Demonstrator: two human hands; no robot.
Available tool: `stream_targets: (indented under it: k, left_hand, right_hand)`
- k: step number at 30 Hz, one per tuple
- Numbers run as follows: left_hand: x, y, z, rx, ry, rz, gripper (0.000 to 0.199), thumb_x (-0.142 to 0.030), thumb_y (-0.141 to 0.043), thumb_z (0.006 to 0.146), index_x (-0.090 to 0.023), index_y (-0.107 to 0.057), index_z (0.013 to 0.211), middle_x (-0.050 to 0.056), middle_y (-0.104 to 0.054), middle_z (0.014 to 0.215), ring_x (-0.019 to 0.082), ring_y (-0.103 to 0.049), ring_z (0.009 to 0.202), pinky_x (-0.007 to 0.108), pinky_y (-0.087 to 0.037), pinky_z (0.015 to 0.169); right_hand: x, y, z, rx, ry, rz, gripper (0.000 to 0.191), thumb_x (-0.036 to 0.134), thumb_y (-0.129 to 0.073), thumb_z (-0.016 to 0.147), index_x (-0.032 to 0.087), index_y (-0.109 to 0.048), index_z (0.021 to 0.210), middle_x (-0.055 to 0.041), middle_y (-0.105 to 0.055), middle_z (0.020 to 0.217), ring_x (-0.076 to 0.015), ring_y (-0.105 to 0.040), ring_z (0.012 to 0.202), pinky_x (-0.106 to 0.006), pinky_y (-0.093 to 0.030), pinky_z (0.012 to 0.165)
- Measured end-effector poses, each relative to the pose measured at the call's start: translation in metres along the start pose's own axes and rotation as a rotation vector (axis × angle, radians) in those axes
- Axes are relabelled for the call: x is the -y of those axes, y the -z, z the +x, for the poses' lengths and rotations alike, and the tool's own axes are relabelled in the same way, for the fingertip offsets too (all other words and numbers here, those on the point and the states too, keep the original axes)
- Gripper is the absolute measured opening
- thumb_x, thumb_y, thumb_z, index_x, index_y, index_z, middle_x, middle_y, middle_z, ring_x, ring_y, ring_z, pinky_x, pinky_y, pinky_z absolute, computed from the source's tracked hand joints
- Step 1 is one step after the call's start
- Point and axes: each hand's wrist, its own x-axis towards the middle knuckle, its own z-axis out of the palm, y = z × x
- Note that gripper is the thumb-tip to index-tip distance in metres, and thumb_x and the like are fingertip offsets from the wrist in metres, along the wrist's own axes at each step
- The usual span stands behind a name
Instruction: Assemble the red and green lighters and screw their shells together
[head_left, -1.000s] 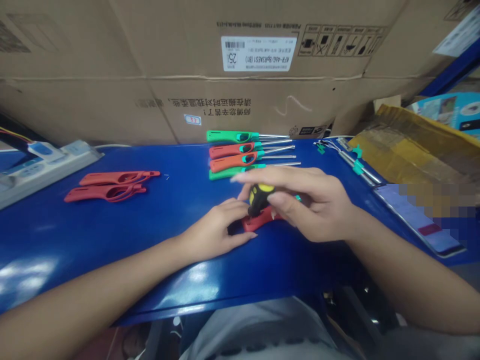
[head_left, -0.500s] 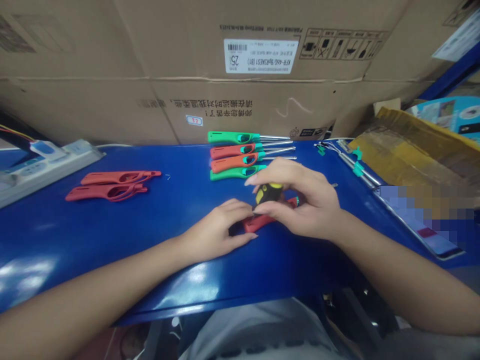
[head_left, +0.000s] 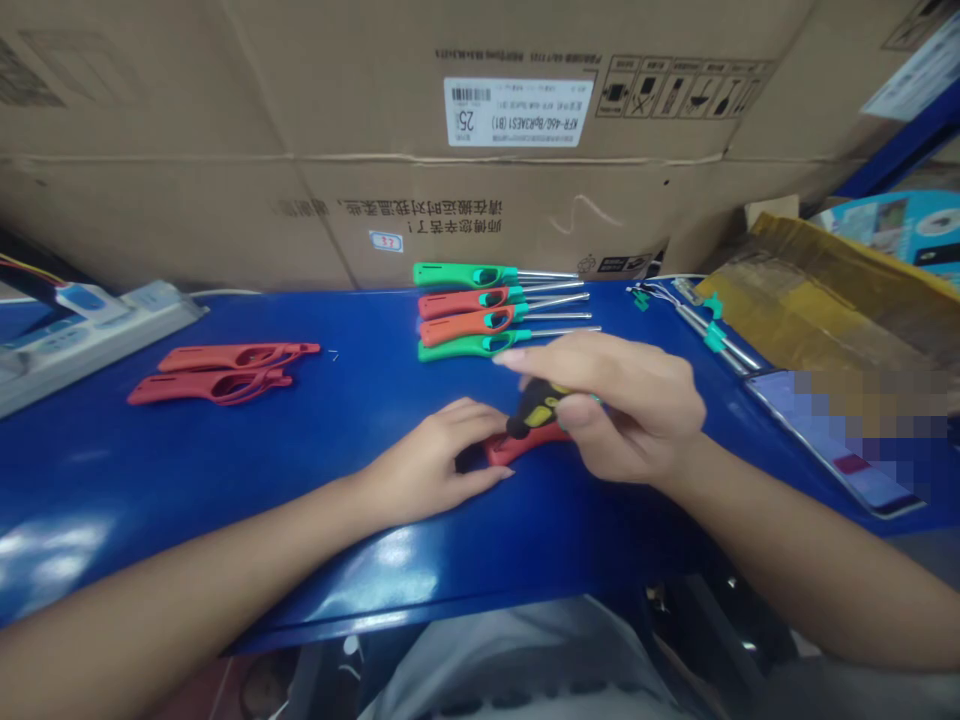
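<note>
My left hand (head_left: pixel 442 455) grips the near end of a red lighter body (head_left: pixel 525 443) lying on the blue table, with thumb and fingers on either side of it. My right hand (head_left: pixel 626 405) is wrapped round a black-and-yellow screwdriver handle (head_left: pixel 541 403), held tilted just above the red body. The screwdriver's tip does not show, and my right hand hides the body's far end. Behind my hands lie finished-looking lighters with metal tubes: a green one (head_left: pixel 457 274), a red one (head_left: pixel 454 302), an orange one (head_left: pixel 457 330) and another green one (head_left: pixel 454 350).
Two red lighter shells (head_left: pixel 202 387) lie at the left, with tiny metal pieces (head_left: pixel 334 354) beside them. A white power strip (head_left: pixel 112 330) is farther left. At the right are metal tubes with teal parts (head_left: pixel 712 335), a phone (head_left: pixel 847 450) and a taped box (head_left: pixel 787 290). Cardboard (head_left: pixel 300 90) stands behind.
My right hand has moved slightly right and turned, tilting the screwdriver handle so more of it shows. My left hand stays on the red lighter body.
</note>
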Motion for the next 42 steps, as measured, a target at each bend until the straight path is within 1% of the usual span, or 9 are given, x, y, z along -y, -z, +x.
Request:
stream_targets:
  k: [4,7,11,17,20,24,30,38,42]
  left_hand:
    - [0.0003,-0.0002,-0.0002,0.008,0.002,0.008,0.025,-0.031,-0.069,0.093,-0.018,-0.066,0.113,0.009,-0.07,0.113,0.024,-0.064,0.107,0.038,-0.052,0.095]
    - [0.0014,-0.0009,-0.0006,-0.001,0.004,0.012,0.02,-0.029,-0.07,0.091,-0.019,-0.066,0.109,0.006,-0.071,0.101,0.022,-0.065,0.098,0.037,-0.053,0.09]
    - [0.0018,-0.0011,-0.0005,-0.002,-0.003,-0.007,0.016,-0.028,-0.068,0.093,-0.018,-0.065,0.105,0.004,-0.07,0.097,0.021,-0.065,0.094,0.035,-0.054,0.086]
    - [0.0013,-0.0007,-0.0012,0.001,0.0,0.004,0.029,-0.029,-0.07,0.092,-0.019,-0.064,0.118,0.007,-0.07,0.115,0.023,-0.064,0.109,0.038,-0.052,0.097]
    - [0.0015,-0.0008,-0.0011,0.001,-0.001,0.001,0.024,-0.027,-0.07,0.092,-0.019,-0.065,0.114,0.006,-0.071,0.108,0.021,-0.065,0.104,0.035,-0.053,0.093]
    - [0.0014,-0.0008,-0.0004,0.004,0.003,-0.01,0.019,-0.025,-0.069,0.091,-0.019,-0.065,0.109,0.004,-0.07,0.102,0.02,-0.065,0.098,0.034,-0.054,0.089]
    - [0.0005,-0.001,-0.0008,-0.02,0.004,-0.003,0.024,-0.028,-0.071,0.091,-0.019,-0.066,0.113,0.007,-0.071,0.11,0.022,-0.065,0.105,0.036,-0.053,0.094]
    - [0.002,-0.0017,-0.0003,-0.003,-0.025,0.006,0.017,-0.027,-0.068,0.094,-0.02,-0.067,0.11,0.004,-0.072,0.1,0.021,-0.066,0.097,0.036,-0.054,0.089]
    - [0.0017,-0.0021,-0.001,-0.002,-0.03,0.03,0.02,-0.027,-0.066,0.095,-0.02,-0.066,0.113,0.006,-0.072,0.109,0.021,-0.066,0.1,0.036,-0.053,0.091]
  right_hand:
    - [0.0051,-0.0001,0.0025,0.108,-0.144,0.219,0.035,0.015,-0.043,0.102,0.012,-0.062,0.132,-0.0115,-0.073,0.121,-0.0171,-0.07,0.107,-0.033,-0.058,0.094]
    - [0.0059,-0.0017,0.0048,0.12,-0.148,0.244,0.026,0.018,-0.058,0.098,0.014,-0.067,0.123,-0.0079,-0.076,0.109,-0.0146,-0.071,0.093,-0.029,-0.059,0.087]
    - [0.0015,-0.0029,0.003,0.032,-0.026,0.003,0.025,0.027,-0.074,0.09,0.018,-0.071,0.113,-0.003,-0.076,0.093,-0.012,-0.066,0.074,-0.024,-0.059,0.073]
    - [0.0033,-0.0012,0.0027,0.075,-0.106,0.126,0.032,0.018,-0.048,0.103,0.017,-0.065,0.13,-0.0077,-0.074,0.119,-0.0187,-0.067,0.115,-0.036,-0.056,0.1]
    - [0.006,-0.0001,0.0035,0.06,-0.141,0.164,0.029,0.017,-0.057,0.099,0.02,-0.068,0.126,-0.0038,-0.077,0.103,-0.0151,-0.071,0.095,-0.029,-0.06,0.088]
    - [0.0059,0.0016,0.0018,0.034,-0.03,-0.02,0.031,0.025,-0.075,0.089,0.024,-0.07,0.12,-0.0012,-0.075,0.094,-0.0133,-0.069,0.079,-0.024,-0.06,0.076]
    - [0.0066,0.0011,0.0022,0.094,-0.11,0.075,0.034,0.015,-0.045,0.102,0.018,-0.064,0.13,-0.0069,-0.073,0.116,-0.0189,-0.068,0.111,-0.036,-0.058,0.097]
    - [0.0017,0.0007,0.002,0.063,-0.039,-0.032,0.023,0.027,-0.07,0.093,0.026,-0.07,0.116,-0.0024,-0.071,0.095,-0.0157,-0.067,0.083,-0.028,-0.06,0.077]
    - [0.002,0.0022,0.0018,0.125,-0.039,0.001,0.028,0.023,-0.056,0.1,0.019,-0.066,0.125,-0.0074,-0.07,0.11,-0.0176,-0.067,0.101,-0.032,-0.058,0.09]
